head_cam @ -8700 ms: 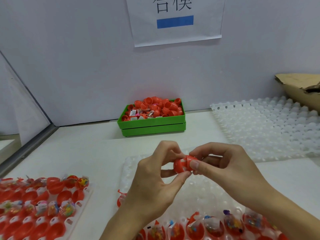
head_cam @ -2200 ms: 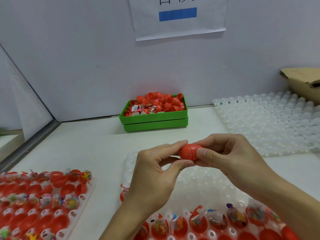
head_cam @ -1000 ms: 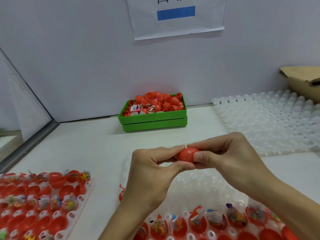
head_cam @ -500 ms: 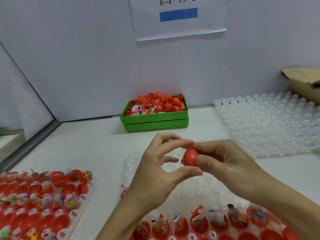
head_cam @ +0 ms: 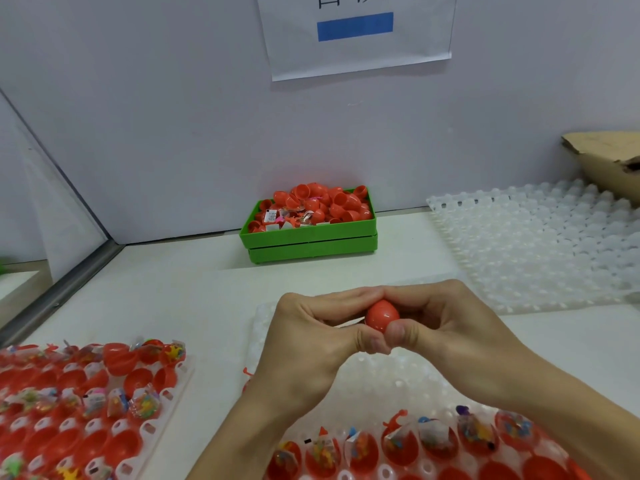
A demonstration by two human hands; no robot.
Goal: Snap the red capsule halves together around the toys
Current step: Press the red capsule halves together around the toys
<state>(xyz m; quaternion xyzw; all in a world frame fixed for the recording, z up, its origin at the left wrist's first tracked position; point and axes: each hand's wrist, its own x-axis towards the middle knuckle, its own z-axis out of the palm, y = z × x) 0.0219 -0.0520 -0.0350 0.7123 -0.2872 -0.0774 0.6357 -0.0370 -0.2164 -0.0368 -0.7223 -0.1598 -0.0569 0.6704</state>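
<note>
A closed red capsule [head_cam: 382, 316] sits between both hands above the near white tray [head_cam: 391, 379]. My left hand [head_cam: 311, 341] grips it from the left, thumb pressed under it. My right hand [head_cam: 446, 323] grips it from the right, thumb on its lower front and fingers curled over the top. Only the capsule's front face shows. Along the tray's near rows lie several open red halves with bagged toys [head_cam: 398, 441] in them.
A second tray [head_cam: 86, 403] of red halves and bagged toys lies at the lower left. A green bin [head_cam: 311, 237] heaped with red halves stands against the back wall. White trays [head_cam: 540, 251] lie at the right, a cardboard box [head_cam: 609, 164] behind them.
Over the last seconds the two halves, gaping with white showing inside, have come together into one closed capsule. My left fingers, lifted half a second ago, are back around it.
</note>
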